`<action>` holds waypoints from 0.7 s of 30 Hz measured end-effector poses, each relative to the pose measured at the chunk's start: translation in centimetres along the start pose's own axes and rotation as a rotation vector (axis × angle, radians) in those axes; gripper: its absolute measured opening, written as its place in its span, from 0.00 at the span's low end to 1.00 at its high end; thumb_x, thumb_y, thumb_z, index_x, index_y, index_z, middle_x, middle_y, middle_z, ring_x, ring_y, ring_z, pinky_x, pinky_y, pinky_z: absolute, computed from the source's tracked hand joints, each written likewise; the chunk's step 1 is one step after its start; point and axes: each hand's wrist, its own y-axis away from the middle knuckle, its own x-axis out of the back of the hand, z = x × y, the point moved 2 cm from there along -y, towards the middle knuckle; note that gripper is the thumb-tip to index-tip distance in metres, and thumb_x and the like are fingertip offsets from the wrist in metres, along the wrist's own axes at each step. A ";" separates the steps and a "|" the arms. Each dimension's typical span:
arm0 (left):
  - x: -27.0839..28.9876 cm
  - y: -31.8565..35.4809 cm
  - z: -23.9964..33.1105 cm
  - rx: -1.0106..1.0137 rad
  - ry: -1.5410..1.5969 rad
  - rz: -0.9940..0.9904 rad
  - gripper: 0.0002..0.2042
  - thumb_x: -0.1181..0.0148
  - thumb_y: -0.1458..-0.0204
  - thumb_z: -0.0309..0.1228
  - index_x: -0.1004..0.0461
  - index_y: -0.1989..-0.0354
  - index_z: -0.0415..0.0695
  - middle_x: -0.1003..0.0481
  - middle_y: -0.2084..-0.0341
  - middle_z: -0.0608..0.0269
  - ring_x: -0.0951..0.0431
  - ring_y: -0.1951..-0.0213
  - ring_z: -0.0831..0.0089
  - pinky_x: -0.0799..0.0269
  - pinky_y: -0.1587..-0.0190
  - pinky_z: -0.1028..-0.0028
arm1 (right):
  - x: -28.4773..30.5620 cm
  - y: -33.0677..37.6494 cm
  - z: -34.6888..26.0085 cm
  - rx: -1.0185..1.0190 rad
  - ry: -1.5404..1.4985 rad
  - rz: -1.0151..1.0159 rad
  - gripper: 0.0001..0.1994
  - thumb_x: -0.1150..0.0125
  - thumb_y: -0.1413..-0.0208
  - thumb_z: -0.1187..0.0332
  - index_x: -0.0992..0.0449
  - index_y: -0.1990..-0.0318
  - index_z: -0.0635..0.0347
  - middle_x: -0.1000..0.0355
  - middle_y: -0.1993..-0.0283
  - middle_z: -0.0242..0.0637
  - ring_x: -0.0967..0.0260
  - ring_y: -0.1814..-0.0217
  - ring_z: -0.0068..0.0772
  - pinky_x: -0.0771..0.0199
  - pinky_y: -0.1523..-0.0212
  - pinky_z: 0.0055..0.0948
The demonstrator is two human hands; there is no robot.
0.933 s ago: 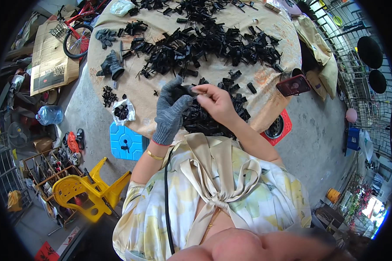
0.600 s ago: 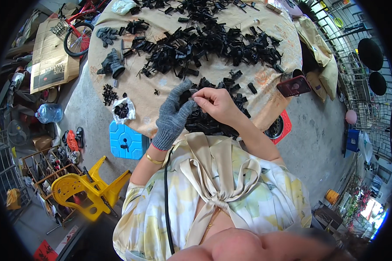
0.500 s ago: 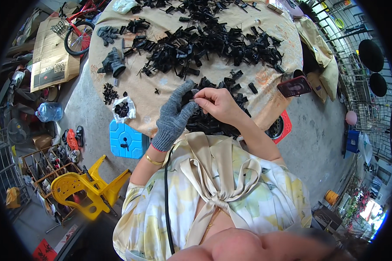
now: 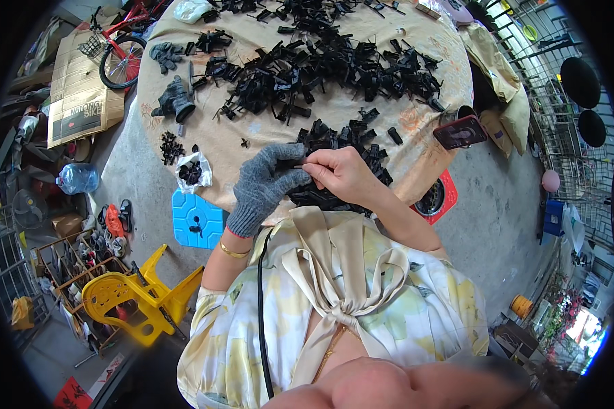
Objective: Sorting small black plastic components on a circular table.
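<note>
My left hand [image 4: 262,185], in a grey knitted glove, is closed on a small black plastic part [image 4: 290,164] that shows between its fingers and thumb. My bare right hand [image 4: 341,174] pinches right against it with thumb and forefinger; what those fingertips hold is hidden. Just beyond and below my hands lies a near heap of black plastic parts [image 4: 341,133]. A larger pile of similar black parts [image 4: 320,71] spreads across the cloth-covered table [image 4: 218,153].
At the table's left lie dark gloves [image 4: 176,99], a white bag with small black pieces [image 4: 194,170] and a cluster of tiny parts [image 4: 171,148]. A phone [image 4: 460,132] stands at the right edge. Below are a blue stool [image 4: 196,225], a red stool [image 4: 447,198] and a yellow chair [image 4: 126,300].
My gloved left hand has tilted, its fingers swinging down and right from pointing upward to nearly level. My right hand stays against it, slightly lower.
</note>
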 end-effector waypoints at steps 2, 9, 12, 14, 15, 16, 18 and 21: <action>0.2 0.1 -0.5 -0.111 -0.077 0.008 0.17 0.38 0.59 0.18 0.31 0.58 0.37 0.27 0.63 0.60 0.27 0.62 0.75 0.29 0.57 0.77 | -0.4 0.1 0.2 0.015 0.016 0.001 0.06 0.47 0.48 0.73 0.26 0.70 0.66 0.34 0.84 0.28 0.39 0.82 0.13 0.39 0.81 0.16; -0.2 0.1 0.4 -0.418 -0.580 0.036 0.20 0.36 0.61 0.21 0.31 0.57 0.39 0.24 0.70 0.61 0.25 0.67 0.77 0.29 0.62 0.78 | -1.3 -0.2 2.6 -0.159 -0.286 0.007 0.06 0.49 0.48 0.74 0.26 0.69 0.66 0.37 0.83 0.25 0.43 0.81 0.12 0.43 0.80 0.15; -0.8 0.2 0.6 -0.121 -0.597 0.069 0.24 0.35 0.61 0.24 0.33 0.52 0.43 0.24 0.71 0.59 0.24 0.69 0.76 0.28 0.65 0.77 | -0.9 -0.1 3.8 -0.211 -0.286 -0.024 0.05 0.46 0.49 0.73 0.26 0.68 0.67 0.37 0.82 0.24 0.43 0.80 0.11 0.44 0.79 0.14; -0.9 0.2 0.2 -0.101 -0.615 0.105 0.26 0.35 0.61 0.25 0.35 0.50 0.44 0.25 0.69 0.57 0.24 0.69 0.72 0.28 0.66 0.75 | -0.7 -0.1 3.9 -0.211 -0.254 -0.007 0.06 0.44 0.51 0.73 0.26 0.68 0.67 0.37 0.82 0.24 0.43 0.79 0.11 0.44 0.79 0.14; -1.0 0.2 0.0 -0.078 -0.630 0.139 0.28 0.35 0.62 0.26 0.37 0.48 0.46 0.25 0.68 0.56 0.23 0.69 0.67 0.28 0.67 0.72 | -0.6 0.2 3.5 -0.169 -0.252 0.069 0.07 0.41 0.53 0.72 0.26 0.68 0.67 0.37 0.82 0.23 0.44 0.79 0.11 0.44 0.79 0.14; -1.2 0.2 0.0 -0.078 -0.629 0.140 0.28 0.35 0.62 0.26 0.37 0.48 0.46 0.25 0.68 0.56 0.23 0.69 0.67 0.28 0.67 0.72 | -0.4 0.4 2.8 -0.127 -0.251 0.146 0.09 0.38 0.55 0.71 0.26 0.68 0.66 0.37 0.82 0.23 0.44 0.79 0.11 0.44 0.79 0.14; -2.0 0.2 0.2 -0.208 -0.803 0.075 0.32 0.34 0.62 0.26 0.40 0.44 0.47 0.25 0.67 0.55 0.24 0.69 0.66 0.28 0.67 0.70 | -0.3 0.3 1.3 -0.027 0.051 0.093 0.10 0.35 0.58 0.73 0.26 0.68 0.65 0.34 0.80 0.24 0.43 0.79 0.09 0.42 0.78 0.13; -2.2 0.3 1.3 -0.189 -0.784 -0.020 0.32 0.36 0.61 0.26 0.42 0.44 0.44 0.26 0.64 0.56 0.24 0.63 0.67 0.29 0.62 0.69 | -0.1 0.5 1.7 0.016 0.043 0.150 0.09 0.36 0.58 0.73 0.26 0.68 0.65 0.32 0.79 0.25 0.41 0.78 0.09 0.41 0.77 0.13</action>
